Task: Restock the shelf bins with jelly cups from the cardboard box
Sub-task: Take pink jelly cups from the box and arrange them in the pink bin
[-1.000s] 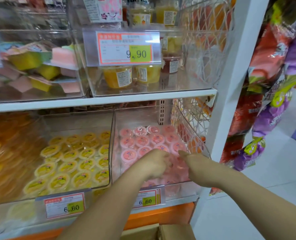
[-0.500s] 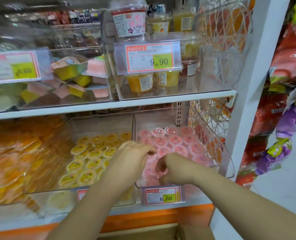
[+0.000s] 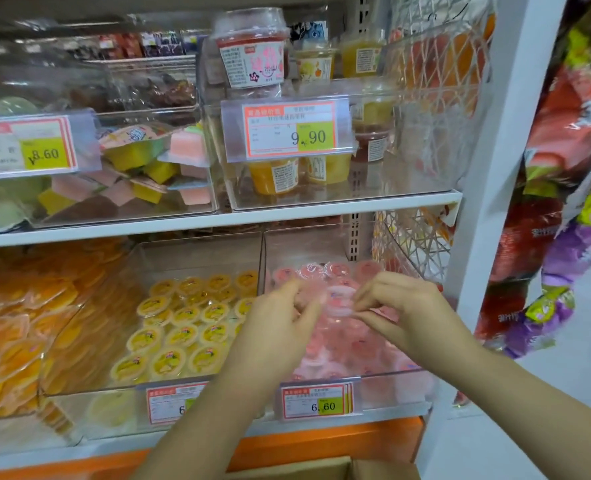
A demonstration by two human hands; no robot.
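Observation:
Pink jelly cups [image 3: 366, 348] fill the clear shelf bin [image 3: 396, 384] at the right end of the lower shelf. Both my hands hover over that bin. My left hand [image 3: 280, 327] and my right hand [image 3: 404, 306] face each other with curled fingers. Their fingertips pinch one pink jelly cup [image 3: 338, 301] from either side, just above the pile; motion blur softens the contact. A flap of the cardboard box [image 3: 325, 469] shows at the bottom edge, below my forearms.
A bin of yellow jelly cups [image 3: 183, 327] sits left of the pink one, with orange packs [image 3: 17, 327] further left. Price tags [image 3: 316, 401] hang on the bin fronts. The upper shelf [image 3: 321, 209] holds larger cups. Snack bags [image 3: 564, 202] hang beside the white post.
My hands have risen from the front of the pink bin to its middle and moved slightly apart, now with a pink cup between the fingertips. The view has shifted right.

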